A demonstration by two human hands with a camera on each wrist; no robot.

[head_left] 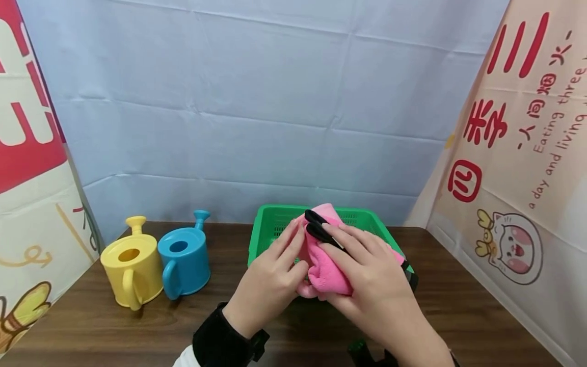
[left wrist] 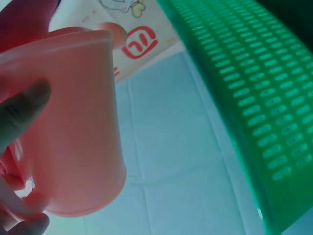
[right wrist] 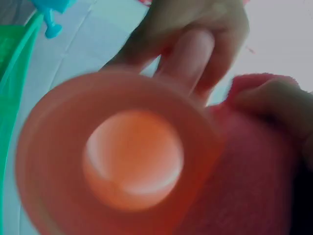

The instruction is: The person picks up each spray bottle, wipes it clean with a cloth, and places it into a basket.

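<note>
My left hand (head_left: 270,285) grips a pink watering can (left wrist: 80,132) by its handle, in front of the basket. In the right wrist view the can's round top opening faces the camera. A pink cloth (head_left: 327,270) with black trim is bunched in my right hand (head_left: 373,275), whose fingers hold it against the can. The two hands are close together, and the cloth and hands hide most of the can in the head view.
A green perforated basket (head_left: 258,229) stands behind the hands. To the left, a yellow watering can (head_left: 147,272) and a blue watering can (head_left: 194,260) stand side by side on the dark wooden table (head_left: 124,336). A pale blue curtain (head_left: 275,102) hangs behind.
</note>
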